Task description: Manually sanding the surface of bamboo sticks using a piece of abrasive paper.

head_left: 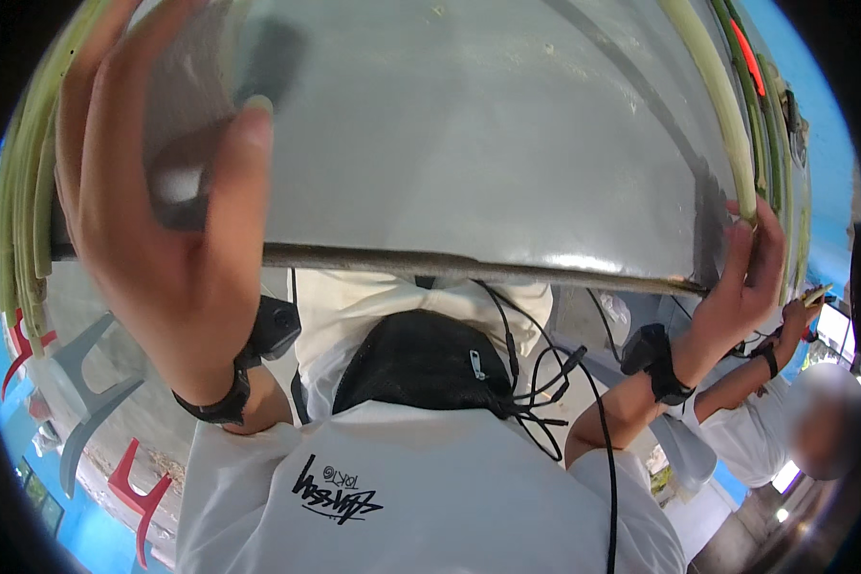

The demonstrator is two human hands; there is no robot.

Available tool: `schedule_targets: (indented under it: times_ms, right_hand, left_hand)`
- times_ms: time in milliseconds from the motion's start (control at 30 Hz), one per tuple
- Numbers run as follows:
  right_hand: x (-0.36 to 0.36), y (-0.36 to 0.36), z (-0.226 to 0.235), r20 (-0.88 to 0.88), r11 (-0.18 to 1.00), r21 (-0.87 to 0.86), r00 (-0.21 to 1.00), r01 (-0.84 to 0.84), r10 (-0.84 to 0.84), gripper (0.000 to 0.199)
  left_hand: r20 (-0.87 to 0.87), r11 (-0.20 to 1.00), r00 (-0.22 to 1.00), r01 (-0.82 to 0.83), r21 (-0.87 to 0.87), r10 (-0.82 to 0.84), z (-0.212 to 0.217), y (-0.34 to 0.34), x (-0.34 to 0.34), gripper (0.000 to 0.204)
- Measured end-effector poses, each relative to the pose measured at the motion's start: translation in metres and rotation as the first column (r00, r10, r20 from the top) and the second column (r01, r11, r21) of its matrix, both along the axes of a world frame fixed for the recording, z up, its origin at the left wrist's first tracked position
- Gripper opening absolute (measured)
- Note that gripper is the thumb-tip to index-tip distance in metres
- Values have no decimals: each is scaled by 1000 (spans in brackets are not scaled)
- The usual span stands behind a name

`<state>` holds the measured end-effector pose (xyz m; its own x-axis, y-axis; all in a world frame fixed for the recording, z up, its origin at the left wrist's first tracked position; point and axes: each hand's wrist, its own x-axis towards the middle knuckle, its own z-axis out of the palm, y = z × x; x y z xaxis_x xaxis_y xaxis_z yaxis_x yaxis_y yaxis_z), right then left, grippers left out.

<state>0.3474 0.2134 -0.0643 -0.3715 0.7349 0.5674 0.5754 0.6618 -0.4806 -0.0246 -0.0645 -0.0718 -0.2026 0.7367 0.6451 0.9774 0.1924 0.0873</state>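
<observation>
My left hand (163, 239) is over the left side of a grey tabletop (450, 143), its fingers stretched upward and the thumb held well apart. Nothing shows between thumb and fingers; some fingertips are cut off by the upper rim. Just beyond it, a bundle of long pale green stalks (27, 191) lies along the table's left edge and sticks out past the front. At the right front corner my right hand (754, 263) closes its thumb and fingers on the lower end of a long pale green stalk (713, 81). Darker green stalks (758, 124) lie beside that one.
A bright red strip (748, 59) lies among the right-hand stalks. Black cables (536, 383) hang beside a black pouch (411, 359) at my waist. Grey (91, 383) and red stools (142, 497) stand at lower left. Another person's hand (796, 316) works at far right.
</observation>
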Motion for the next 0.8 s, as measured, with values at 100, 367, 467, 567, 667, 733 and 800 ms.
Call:
schedule_targets:
  times_ms: [100,367,467,567,667,733,800]
  right_hand:
    - [-1,-2,1,43,998,12,997,59,-60,27]
    - [1,-8,5,84,997,2,994,73,-73,30]
    - [1,-10,4,60,997,-21,995,80,-79,29]
    - [0,-12,4,54,996,-14,995,83,-82,29]
    - [0,-13,4,52,996,-12,995,89,-88,30]
    - [1,-13,5,53,996,-15,994,92,-91,30]
    - [1,-13,5,53,994,-17,993,106,-105,30]
  left_hand:
    - [-62,999,998,-25,-38,23,2,-3,-2,55]
    - [41,999,999,-35,-8,35,6,6,14,57]
    - [98,997,992,-77,-30,80,8,6,19,58]
    - [93,997,993,-71,-34,74,10,6,20,61]
    - [72,996,995,-73,-48,76,11,5,19,63]
    - [98,996,992,-78,-44,82,11,6,20,63]
    - [123,995,987,-95,-45,99,10,6,23,62]
